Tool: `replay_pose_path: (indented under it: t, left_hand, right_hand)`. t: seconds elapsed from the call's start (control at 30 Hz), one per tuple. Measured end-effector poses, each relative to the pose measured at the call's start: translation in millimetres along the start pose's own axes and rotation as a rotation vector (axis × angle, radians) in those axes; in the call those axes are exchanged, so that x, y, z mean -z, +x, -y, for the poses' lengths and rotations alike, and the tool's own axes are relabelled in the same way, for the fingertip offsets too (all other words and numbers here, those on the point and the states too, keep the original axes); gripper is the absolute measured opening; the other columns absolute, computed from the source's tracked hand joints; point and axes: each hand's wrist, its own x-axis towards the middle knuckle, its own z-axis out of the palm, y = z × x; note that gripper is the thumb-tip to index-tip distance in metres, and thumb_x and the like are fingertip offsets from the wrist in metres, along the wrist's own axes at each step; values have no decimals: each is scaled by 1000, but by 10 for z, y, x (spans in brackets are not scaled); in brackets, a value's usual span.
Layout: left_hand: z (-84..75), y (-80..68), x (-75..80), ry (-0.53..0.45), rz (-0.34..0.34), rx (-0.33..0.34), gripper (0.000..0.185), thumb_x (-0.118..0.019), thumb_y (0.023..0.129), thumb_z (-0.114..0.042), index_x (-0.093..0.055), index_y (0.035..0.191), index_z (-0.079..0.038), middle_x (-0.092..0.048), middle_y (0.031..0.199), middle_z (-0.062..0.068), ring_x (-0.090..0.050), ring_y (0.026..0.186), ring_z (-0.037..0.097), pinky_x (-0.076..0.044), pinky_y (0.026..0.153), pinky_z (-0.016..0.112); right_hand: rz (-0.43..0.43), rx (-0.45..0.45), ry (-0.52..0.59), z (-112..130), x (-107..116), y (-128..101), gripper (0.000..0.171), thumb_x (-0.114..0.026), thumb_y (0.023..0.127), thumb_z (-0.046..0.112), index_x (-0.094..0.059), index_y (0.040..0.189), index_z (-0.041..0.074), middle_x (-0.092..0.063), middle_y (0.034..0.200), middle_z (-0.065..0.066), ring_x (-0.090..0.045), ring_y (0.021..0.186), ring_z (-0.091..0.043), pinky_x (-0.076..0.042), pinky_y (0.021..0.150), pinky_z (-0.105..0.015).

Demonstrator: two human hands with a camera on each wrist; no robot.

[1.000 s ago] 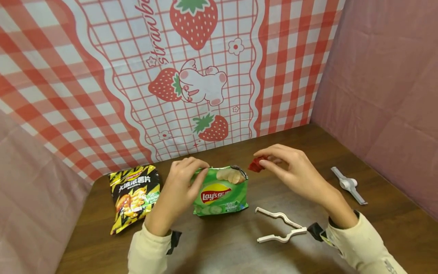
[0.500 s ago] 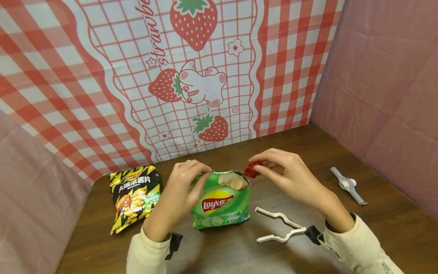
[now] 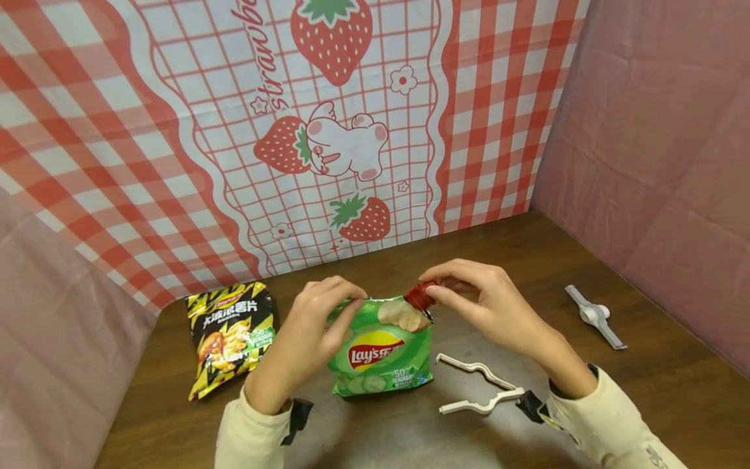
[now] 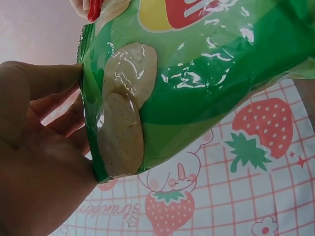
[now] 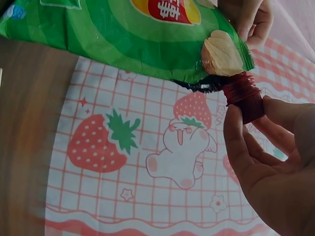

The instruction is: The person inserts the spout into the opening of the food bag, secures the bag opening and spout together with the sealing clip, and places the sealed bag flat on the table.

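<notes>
A green Lay's chip bag [image 3: 375,365] is held upright over the table in the head view. My left hand [image 3: 319,326] pinches the bag's top left corner between thumb and fingers, as the left wrist view of the bag [image 4: 206,69] also shows. My right hand [image 3: 492,303] pinches a small dark red ribbed piece [image 3: 420,296] by its outer end. In the right wrist view this red piece [image 5: 244,96] meets the bag's other top corner, beside a black patch along the edge. Whether it sits around the corner or only against it, I cannot tell.
A black and yellow chip bag [image 3: 234,332] lies at the left. An unfolded white bag clip [image 3: 483,371] rests in front of my right wrist. Farther right lies a grey-white clip [image 3: 595,316]. A strawberry-patterned cloth [image 3: 351,143] hangs behind the table [image 3: 521,241].
My right hand has moved left and slightly down, bringing the red piece from beside the bag onto its top right corner. The green bag has shifted slightly down and right.
</notes>
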Motion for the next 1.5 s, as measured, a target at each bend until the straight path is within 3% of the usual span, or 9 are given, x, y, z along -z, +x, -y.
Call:
replay_pose_path:
  t: [0.13, 0.37, 0.63, 0.93, 1.07, 1.23, 1.5]
  left_hand:
    - [2, 8, 3, -5, 4, -3, 6, -67, 94, -6, -72, 97, -7, -70, 94, -2, -63, 88, 10, -47, 82, 36]
    - [7, 1, 21, 0, 3, 25, 6, -68, 93, -5, -72, 97, -8, -70, 95, -1, -63, 87, 11, -47, 81, 37]
    - [22, 2, 13, 20, -5, 26, 5, -67, 93, -5, -72, 96, -7, -70, 94, 0, -62, 84, 10, -45, 81, 37]
    - [-97, 17, -135, 156, -3, 1, 35, -69, 91, -11, -63, 124, -6, -68, 101, 3, -62, 91, 16, -45, 89, 43]
    - [-170, 22, -260, 234, 14, -10, 25, -70, 93, -18, -69, 115, -7, -70, 101, 2, -62, 90, 17, -45, 83, 38]
    - [-189, 27, -334, 251, -11, -4, 6, -73, 91, -14, -74, 97, -12, -68, 88, -3, -59, 81, 15, -38, 70, 31]
    - [-144, 25, -354, 221, -39, 13, 15, -71, 92, -24, -74, 105, -16, -60, 79, -7, -46, 73, 12, -31, 70, 32]
  right_hand:
    - [-5, -29, 23, -11, -10, -9, 17, -70, 93, 11, -71, 109, 18, -70, 103, 8, -68, 85, -10, -56, 69, -24]
    - [41, -125, -41, -84, -63, -3, 8, -72, 93, 20, -71, 100, 19, -69, 86, 10, -65, 75, -7, -54, 64, -24]
    - [81, -116, 24, -85, -130, -17, 10, -73, 92, 18, -70, 102, 17, -69, 89, 9, -66, 80, -9, -55, 68, -26]
    - [90, -74, 55, -89, -173, -21, 10, -70, 94, 15, -70, 104, 17, -70, 93, 7, -67, 81, -10, -56, 68, -26]
    - [96, -58, 74, -69, -182, -18, 11, -71, 93, 14, -70, 104, 17, -70, 93, 8, -67, 81, -10, -56, 68, -27]
    - [120, -61, 78, -39, -170, -21, 10, -70, 94, 18, -70, 104, 20, -69, 93, 10, -66, 80, -9, -56, 68, -27]
    - [129, -11, 65, -48, -142, -39, 13, -70, 94, 14, -73, 106, 18, -71, 95, 8, -67, 80, -9, -57, 70, -27]
